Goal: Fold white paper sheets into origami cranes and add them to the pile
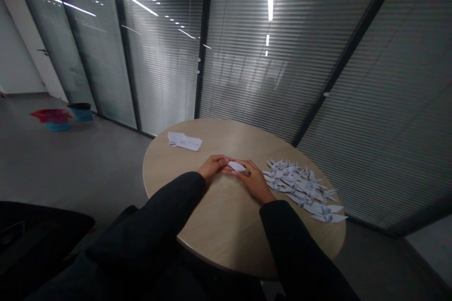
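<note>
One table (219,230), one paper (236,166) between two hands (213,167) (256,181)

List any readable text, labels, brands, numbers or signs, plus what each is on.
Readable text: none.
Stacked white rectangular paper slips: any marks too small and blurred to read.
Small white folded paper piece: no lettering can be made out.
Spread-out white folded paper shapes with pointed ends: too small to read anything.
</note>
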A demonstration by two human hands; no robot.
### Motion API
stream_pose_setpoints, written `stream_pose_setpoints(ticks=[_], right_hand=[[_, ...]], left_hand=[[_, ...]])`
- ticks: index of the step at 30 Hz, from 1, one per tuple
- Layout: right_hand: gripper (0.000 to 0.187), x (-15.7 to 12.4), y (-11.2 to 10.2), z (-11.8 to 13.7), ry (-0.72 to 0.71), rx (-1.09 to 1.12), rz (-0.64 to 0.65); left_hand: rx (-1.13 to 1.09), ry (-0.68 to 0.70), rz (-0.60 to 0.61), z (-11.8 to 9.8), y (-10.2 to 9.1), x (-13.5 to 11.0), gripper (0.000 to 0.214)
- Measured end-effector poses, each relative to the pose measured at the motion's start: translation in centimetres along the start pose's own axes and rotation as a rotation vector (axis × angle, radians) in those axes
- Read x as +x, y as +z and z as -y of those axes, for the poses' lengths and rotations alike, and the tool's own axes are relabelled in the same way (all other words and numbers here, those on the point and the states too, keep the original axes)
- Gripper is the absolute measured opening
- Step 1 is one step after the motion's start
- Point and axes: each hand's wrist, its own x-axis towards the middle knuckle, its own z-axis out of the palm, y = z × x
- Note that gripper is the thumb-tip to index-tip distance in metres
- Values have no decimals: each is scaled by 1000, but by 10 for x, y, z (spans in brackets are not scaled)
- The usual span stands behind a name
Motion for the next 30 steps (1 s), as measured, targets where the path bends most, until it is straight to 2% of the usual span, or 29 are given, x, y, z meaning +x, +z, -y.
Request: stream_pose_setpoints(ticks=[10, 15, 20, 23, 26, 30], right_hand=[[35, 0, -1, 2, 83, 96, -18], [30, 0, -2, 3, 1, 57, -28], [27, 0, -3, 0, -44, 2, -63], [28, 0, -3, -1, 7, -60, -68], [30, -1, -4, -1, 80, -94, -70], [28, 1, -2, -5, 146, 111, -56]], left_hand=[[55, 73, -16, -1, -2, 1, 40], [76, 63, -46, -4, -1, 0, 38], [95, -12, -52, -7, 2, -2, 32], [110, -47, -55, -7, 3, 0, 30], [168, -18, -63, -7, 3, 1, 31], [258, 54, -71, -6, 4, 0, 39]])
